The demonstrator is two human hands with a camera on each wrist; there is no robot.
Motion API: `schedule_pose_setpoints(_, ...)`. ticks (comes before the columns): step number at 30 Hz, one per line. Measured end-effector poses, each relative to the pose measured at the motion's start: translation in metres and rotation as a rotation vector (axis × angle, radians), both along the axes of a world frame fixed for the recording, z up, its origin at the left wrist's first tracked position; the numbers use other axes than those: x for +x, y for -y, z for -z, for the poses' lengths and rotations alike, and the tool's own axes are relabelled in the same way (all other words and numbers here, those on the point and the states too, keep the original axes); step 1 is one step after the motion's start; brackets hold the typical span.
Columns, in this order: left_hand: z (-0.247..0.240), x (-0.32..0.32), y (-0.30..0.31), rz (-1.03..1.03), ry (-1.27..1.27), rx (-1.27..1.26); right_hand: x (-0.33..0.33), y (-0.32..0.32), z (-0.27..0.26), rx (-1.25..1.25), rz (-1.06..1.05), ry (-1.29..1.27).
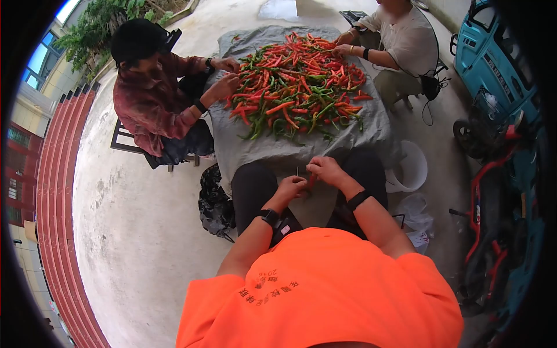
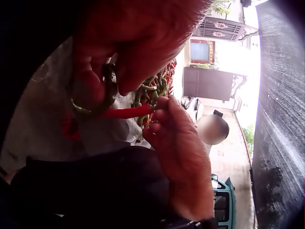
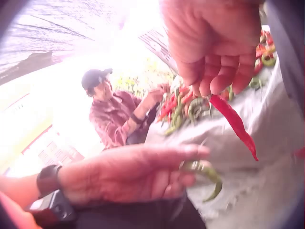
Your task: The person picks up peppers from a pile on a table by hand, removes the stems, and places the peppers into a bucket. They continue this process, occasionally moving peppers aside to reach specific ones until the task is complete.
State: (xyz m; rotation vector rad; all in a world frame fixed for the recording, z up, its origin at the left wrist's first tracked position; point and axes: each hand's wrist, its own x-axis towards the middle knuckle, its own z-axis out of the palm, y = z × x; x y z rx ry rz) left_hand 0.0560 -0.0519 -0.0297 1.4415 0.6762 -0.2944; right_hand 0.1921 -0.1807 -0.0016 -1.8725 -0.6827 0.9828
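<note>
Between the fingers of my left hand (image 1: 292,188) is a curved green chili pepper (image 3: 212,181), its tip hanging past the fingertips in the right wrist view. A thin pale sliver (image 1: 298,171) stands up by those fingers. My right hand (image 1: 326,170) pinches a red chili pepper (image 3: 234,120) at its stem end, and the pepper hangs down, pointed tip lowest. The two hands are close together above my lap, in front of the covered table. In the left wrist view the red pepper (image 2: 127,113) passes behind the green one (image 2: 111,83).
Red and green chili peppers (image 1: 301,84) are heaped on the grey cloth (image 1: 232,148). One person (image 1: 156,98) sits at the left, another (image 1: 400,40) at the far right, both with hands at the heap. A white bucket (image 1: 413,168) and plastic bag (image 1: 415,214) stand to my right.
</note>
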Motion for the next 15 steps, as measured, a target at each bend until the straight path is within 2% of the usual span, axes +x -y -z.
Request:
schedule_pose_setpoints(3,0.012,0.002,-0.006,-0.073,-0.010,-0.051,0.024,0.001,-0.045,-0.066,0.165,0.348)
schedule_pose_setpoints(5,0.018,0.002,-0.007,-0.094,-0.019,-0.056,0.051,-0.003,-0.056,-0.005,0.288,0.796)
schedule_pose_setpoints(7,0.022,0.003,-0.007,-0.109,-0.016,-0.045,0.080,-0.006,-0.076,0.017,0.349,0.989)
schedule_pose_setpoints(9,0.024,0.004,-0.007,-0.115,0.012,-0.034,0.113,-0.011,-0.080,0.001,0.452,1.093)
schedule_pose_setpoints(12,0.015,0.007,-0.005,-0.160,0.015,0.030,0.142,-0.017,-0.091,0.113,0.548,0.929)
schedule_pose_setpoints(15,0.001,0.007,-0.008,-0.236,0.043,0.051,0.137,-0.028,-0.065,0.150,0.608,1.069)
